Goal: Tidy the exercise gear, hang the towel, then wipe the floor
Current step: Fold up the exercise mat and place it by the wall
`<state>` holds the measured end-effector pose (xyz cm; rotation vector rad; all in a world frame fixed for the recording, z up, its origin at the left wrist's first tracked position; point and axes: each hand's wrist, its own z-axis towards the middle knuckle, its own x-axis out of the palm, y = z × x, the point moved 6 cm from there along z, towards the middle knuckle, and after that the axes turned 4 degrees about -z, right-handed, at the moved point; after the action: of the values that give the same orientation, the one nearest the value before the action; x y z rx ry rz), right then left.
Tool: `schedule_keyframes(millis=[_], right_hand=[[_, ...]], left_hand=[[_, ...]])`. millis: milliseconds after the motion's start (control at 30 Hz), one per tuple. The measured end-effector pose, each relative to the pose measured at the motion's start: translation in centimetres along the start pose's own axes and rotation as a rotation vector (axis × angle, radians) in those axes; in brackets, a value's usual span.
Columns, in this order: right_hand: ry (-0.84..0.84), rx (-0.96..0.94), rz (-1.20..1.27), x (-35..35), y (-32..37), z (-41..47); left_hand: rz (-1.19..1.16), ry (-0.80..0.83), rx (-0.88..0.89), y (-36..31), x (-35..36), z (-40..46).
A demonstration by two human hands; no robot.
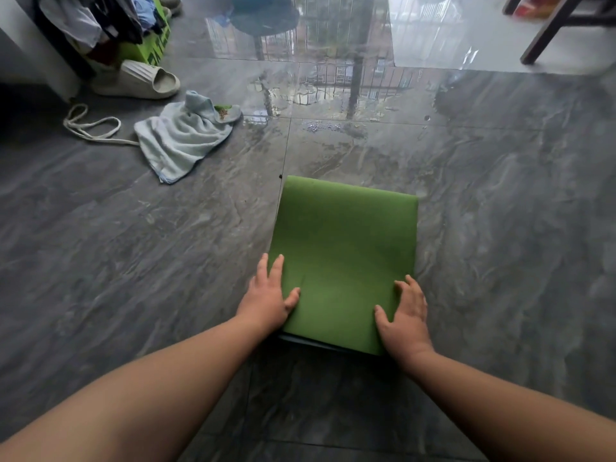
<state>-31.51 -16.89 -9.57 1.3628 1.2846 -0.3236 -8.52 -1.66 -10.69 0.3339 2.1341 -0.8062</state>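
A green exercise mat (345,248) lies on the grey tiled floor in the middle of the head view, its near end raised like a roll or fold. My left hand (270,296) rests flat on the mat's near left edge with fingers spread. My right hand (405,316) presses on the near right edge, fingers apart. A crumpled light blue towel (181,138) lies on the floor to the far left, with a white rope (91,126) looped beside it. A wet patch (320,126) glistens on the tiles beyond the mat.
A pale slide sandal (143,80) sits at the far left next to a rack of hanging clothes (100,21) and a green box (155,48). A dark furniture leg (550,31) stands at the far right. A blue stool base (263,15) is at the back.
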Motion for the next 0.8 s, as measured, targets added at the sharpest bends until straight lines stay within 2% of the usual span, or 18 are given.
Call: schedule_keyframes(millis=[67,133,267,500,633,800], right_hand=[[-0.087,0.094,0.201,-1.2,-0.8,0.2],[-0.026,0.241,0.272,-1.2,-1.7,0.9],[0.104,0.400,0.387,-0.4,-2.6,2.4],[0.168,0.381,0.448,-2.4,-4.6,3.4],[0.221,0.357,0.535,-2.0,-6.3,4.6],[0.223,0.339,0.459,-2.8,-5.1,4.0]], left_hand=[[-0.164,-0.070,-0.076,0.7,-0.7,0.4],[-0.282,-0.118,-0.173,1.4,-1.3,1.0],[-0.280,-0.094,-0.246,1.4,-1.8,1.3],[-0.297,0.040,-0.241,0.6,-0.2,-0.5],[-0.502,0.024,-0.287,1.3,0.8,-0.6],[-0.734,0.111,-0.388,2.8,1.4,0.6]])
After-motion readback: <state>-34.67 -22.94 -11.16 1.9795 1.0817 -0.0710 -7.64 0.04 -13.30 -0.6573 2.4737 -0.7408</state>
